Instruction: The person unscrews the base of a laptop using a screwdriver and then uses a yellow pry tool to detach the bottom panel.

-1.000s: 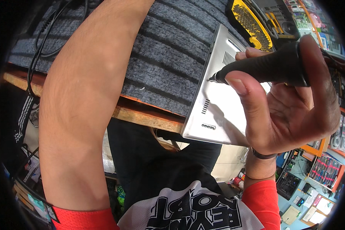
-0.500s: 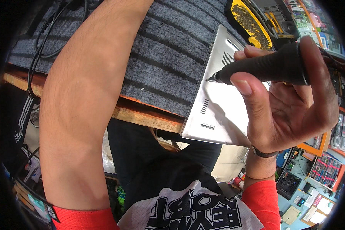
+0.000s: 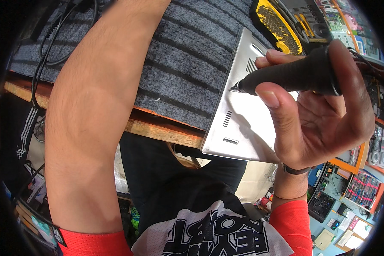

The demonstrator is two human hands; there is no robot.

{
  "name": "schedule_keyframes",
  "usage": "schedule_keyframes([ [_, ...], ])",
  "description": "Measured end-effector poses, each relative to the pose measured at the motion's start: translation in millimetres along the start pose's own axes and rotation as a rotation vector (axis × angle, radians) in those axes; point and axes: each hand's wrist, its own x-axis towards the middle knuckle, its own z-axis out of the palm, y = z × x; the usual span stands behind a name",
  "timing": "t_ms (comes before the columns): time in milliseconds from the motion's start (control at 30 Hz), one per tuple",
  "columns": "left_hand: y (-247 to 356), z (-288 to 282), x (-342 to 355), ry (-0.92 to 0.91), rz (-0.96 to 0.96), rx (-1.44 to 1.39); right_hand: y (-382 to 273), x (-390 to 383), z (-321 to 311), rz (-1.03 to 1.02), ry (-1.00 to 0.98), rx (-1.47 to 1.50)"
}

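A silver laptop (image 3: 217, 132) lies with its vented underside up, at the right front of the table. My right hand (image 3: 313, 123) is closed on a black pen-shaped electric screwdriver (image 3: 290, 77), with thumb and fingers along its barrel and the index finger over its rear end. The metal tip meets the laptop's bottom cover close to its left edge. Whether a screw sits under the tip is too small to make out. My left forearm (image 3: 91, 106) reaches forward over the table's edge, and its hand lies beyond the top of the picture.
A grey striped mat (image 3: 183, 68) covers the wooden table (image 3: 166, 132). Beyond the laptop stands an open yellow and black bit case (image 3: 277, 30). Black cables (image 3: 38, 72) hang over the table's left edge. Shelves and small electronics fill the right side.
My right hand has shifted very slightly to the left around the screwdriver. The tip stays at the same spot on the laptop.
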Motion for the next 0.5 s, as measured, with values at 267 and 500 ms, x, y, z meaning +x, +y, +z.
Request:
schedule_keyframes([
  [267, -2.7, 1.3, 1.4, 0.003, 0.007, -0.01, -10.7, -4.8, 18.6, 0.257, 0.196, 0.336],
  [500, 3.1, 0.7, -4.6, 0.035, 0.013, -0.018, -23.1, 41.2, -20.9, 0.173, -0.218, -0.254],
])
